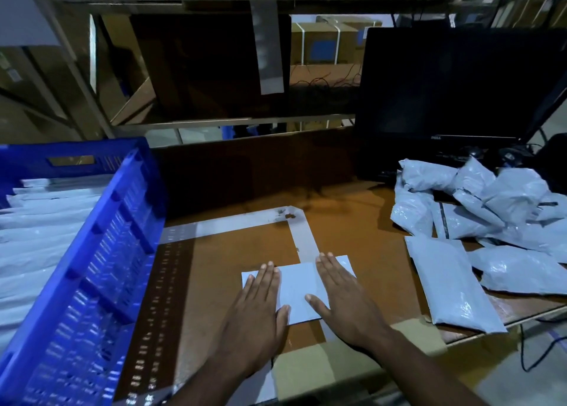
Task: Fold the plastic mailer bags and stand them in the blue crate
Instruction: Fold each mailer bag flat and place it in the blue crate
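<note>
Head-worn view, forward and down (close) over table (233, 246).

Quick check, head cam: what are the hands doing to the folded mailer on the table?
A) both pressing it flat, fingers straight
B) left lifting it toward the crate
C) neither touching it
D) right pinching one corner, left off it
A: the left hand and right hand both lie palm-down with straight fingers on the folded mailer, which is flat on the table.

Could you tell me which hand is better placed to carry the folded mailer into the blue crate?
Probably the left hand: it lies flat on the folded pale grey plastic mailer's crate-side end, nearest the blue plastic crate. The right hand presses the far end, toward the unfolded mailers.
</note>
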Motion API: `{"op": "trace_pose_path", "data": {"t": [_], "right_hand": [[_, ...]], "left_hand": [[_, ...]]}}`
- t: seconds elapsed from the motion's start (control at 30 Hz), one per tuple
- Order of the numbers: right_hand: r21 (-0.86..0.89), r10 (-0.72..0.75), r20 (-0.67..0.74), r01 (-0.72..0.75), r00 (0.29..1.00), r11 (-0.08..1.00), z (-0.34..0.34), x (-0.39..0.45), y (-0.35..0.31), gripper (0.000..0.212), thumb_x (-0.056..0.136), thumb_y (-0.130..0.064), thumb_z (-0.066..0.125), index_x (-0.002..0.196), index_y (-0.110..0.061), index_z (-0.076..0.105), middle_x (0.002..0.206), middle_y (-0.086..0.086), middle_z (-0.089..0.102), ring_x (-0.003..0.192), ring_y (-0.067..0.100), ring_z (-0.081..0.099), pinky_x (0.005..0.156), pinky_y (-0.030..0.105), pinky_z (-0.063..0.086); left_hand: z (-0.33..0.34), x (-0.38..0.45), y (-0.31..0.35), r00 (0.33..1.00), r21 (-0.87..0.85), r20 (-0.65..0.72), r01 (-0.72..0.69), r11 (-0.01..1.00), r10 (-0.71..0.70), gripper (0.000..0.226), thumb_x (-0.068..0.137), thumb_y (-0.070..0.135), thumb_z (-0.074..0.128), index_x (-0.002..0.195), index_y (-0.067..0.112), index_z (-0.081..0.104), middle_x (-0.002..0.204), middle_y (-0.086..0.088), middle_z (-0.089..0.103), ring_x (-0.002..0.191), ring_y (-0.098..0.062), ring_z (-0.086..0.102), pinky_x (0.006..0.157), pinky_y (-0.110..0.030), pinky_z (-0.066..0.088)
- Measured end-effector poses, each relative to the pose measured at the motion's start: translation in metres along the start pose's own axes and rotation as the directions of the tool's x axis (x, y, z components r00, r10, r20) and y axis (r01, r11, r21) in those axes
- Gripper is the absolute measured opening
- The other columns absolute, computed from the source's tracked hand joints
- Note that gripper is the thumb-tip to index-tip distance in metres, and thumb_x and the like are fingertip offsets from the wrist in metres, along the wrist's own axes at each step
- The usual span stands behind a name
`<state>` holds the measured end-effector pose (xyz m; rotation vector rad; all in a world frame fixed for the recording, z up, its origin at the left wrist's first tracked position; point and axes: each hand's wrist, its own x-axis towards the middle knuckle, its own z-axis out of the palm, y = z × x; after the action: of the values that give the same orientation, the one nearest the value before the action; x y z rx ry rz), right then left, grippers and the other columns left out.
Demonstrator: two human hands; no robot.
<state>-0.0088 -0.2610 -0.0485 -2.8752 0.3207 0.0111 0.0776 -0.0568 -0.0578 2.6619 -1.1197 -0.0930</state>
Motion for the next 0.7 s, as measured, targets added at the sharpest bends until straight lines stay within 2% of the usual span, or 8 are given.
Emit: {"op": "trace_pose_path", "data": {"t": [0.07,0.13,0.2,0.27,0.37,0.5,0.57,0.7], "right_hand": [[-0.036,-0.027,0.008,0.028,1.000,0.999,0.001,-0.005,0.002,0.083,0.093,-0.078,0.001,0.160,-0.028,-0.009,0.162,-0.015,-0.020,0.149,0.001,-0.019,0.123,0.034,-0.014],[-0.050,-0.031,0.019,0.032,0.999,0.998,0.001,-0.007,0.004,0.085,0.090,-0.079,-0.007,0.159,-0.029,-0.013,0.161,-0.016,-0.023,0.147,0.000,-0.024,0.122,0.037,-0.014],[-0.048,-0.041,0.007,0.042,0.999,0.998,0.002,-0.006,0.006,0.081,0.095,-0.076,0.000,0.159,-0.028,-0.012,0.163,-0.014,-0.021,0.146,-0.001,-0.026,0.121,0.036,-0.017],[-0.032,-0.062,0.005,0.062,0.998,0.998,0.002,-0.008,0.007,0.078,0.098,-0.072,0.007,0.159,-0.027,-0.011,0.164,-0.013,-0.019,0.147,0.000,-0.025,0.121,0.036,-0.016],[0.014,-0.113,0.014,0.113,0.993,0.994,-0.005,-0.013,0.009,0.072,0.102,-0.067,0.012,0.159,-0.029,-0.011,0.162,-0.017,-0.022,0.146,-0.002,-0.026,0.123,0.039,-0.013],[0.047,-0.194,-0.068,0.197,0.979,0.979,-0.011,-0.014,0.006,0.063,0.104,-0.060,0.013,0.160,-0.032,0.012,0.165,-0.020,-0.001,0.149,-0.003,-0.014,0.124,0.038,-0.010],[0.059,-0.217,-0.050,0.219,0.975,0.974,-0.007,-0.015,0.006,0.063,0.102,-0.060,0.010,0.157,-0.035,0.027,0.162,-0.023,0.012,0.148,-0.007,-0.008,0.125,0.034,-0.005],[0.168,-0.202,-0.111,0.219,0.973,0.961,-0.004,-0.013,0.010,0.049,0.107,-0.050,0.026,0.146,-0.034,0.050,0.153,-0.028,0.031,0.146,-0.013,0.006,0.124,0.025,0.006]], "left_hand": [[0.001,0.000,-0.001,1.000,0.013,-0.005,-0.016,1.000,0.016,0.080,0.095,0.064,-0.002,0.163,0.022,-0.001,0.168,0.008,-0.012,0.153,-0.005,-0.014,0.126,-0.032,-0.006],[0.002,0.001,-0.002,1.000,0.019,-0.010,-0.029,0.999,0.029,0.085,0.094,0.067,-0.010,0.163,0.021,0.006,0.169,0.006,-0.005,0.155,-0.007,-0.008,0.127,-0.034,-0.004],[0.004,0.002,-0.005,0.999,0.037,-0.019,-0.049,0.998,0.049,0.087,0.093,0.066,-0.012,0.163,0.020,0.012,0.169,0.005,0.002,0.155,-0.010,-0.002,0.126,-0.035,-0.001],[0.004,0.001,-0.008,0.998,0.067,-0.020,-0.061,0.996,0.062,0.078,0.100,0.062,0.002,0.162,0.018,0.020,0.168,0.002,0.013,0.156,-0.012,0.007,0.123,-0.035,0.003],[0.002,-0.004,-0.007,0.997,0.055,-0.034,-0.067,0.996,0.069,0.067,0.104,0.053,0.021,0.162,0.019,0.020,0.169,0.005,0.012,0.155,-0.007,0.001,0.123,-0.035,0.003],[-0.006,-0.006,-0.003,0.987,0.093,-0.070,-0.140,0.986,0.147,0.062,0.106,0.048,0.023,0.162,0.023,0.017,0.170,0.007,0.005,0.155,-0.007,-0.005,0.125,-0.040,0.001],[-0.007,-0.007,-0.004,0.976,0.107,-0.046,-0.206,0.973,0.212,0.058,0.108,0.045,0.023,0.161,0.022,0.025,0.169,0.007,0.015,0.155,-0.006,0.001,0.125,-0.040,0.004],[-0.003,-0.007,-0.008,0.971,0.067,-0.035,-0.235,0.970,0.238,0.052,0.109,0.042,0.025,0.153,0.023,0.044,0.163,0.010,0.033,0.153,-0.001,0.014,0.124,-0.039,0.012]]}}
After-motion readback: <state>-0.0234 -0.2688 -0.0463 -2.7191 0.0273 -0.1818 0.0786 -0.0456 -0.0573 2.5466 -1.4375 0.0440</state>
